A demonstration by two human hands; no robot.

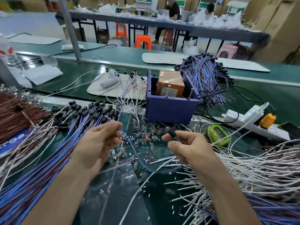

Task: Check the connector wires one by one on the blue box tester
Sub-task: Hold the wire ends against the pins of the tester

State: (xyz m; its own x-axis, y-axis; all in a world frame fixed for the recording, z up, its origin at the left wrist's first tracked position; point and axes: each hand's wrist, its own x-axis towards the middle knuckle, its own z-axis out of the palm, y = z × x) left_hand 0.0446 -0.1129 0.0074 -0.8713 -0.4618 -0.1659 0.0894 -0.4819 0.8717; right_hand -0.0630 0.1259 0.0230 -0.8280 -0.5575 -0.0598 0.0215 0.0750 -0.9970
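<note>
In the lower middle of the frame both hands are held just above the green surface [159, 194], with one blue connector wire [129, 142] strung between them. The left hand [99, 142] has its fingers curled and pinches one end of the wire between thumb and fingertips. The right hand [190, 146] pinches the wire's other end at its black connector [171, 133] between thumb and forefinger, and the wire sags in a loop below and between the two hands. The blue box tester [170, 109] stands on the surface just above the hands, at the centre of the frame, open at the top with an orange block [170, 83] inside it. A heap of blue wires [206, 75] with black ends lies behind the box to the upper right, and a larger spread of blue wires [48, 143] fans across the left side under the left forearm. White wires [243, 168] cover the right side. Small clear and coloured bits are scattered on the surface between the hands and the box. A clear plastic bag [116, 184] lies between the forearms, a green handheld device [218, 134] sits right of the right hand, and a white power strip [253, 120] lies beyond it.
</note>
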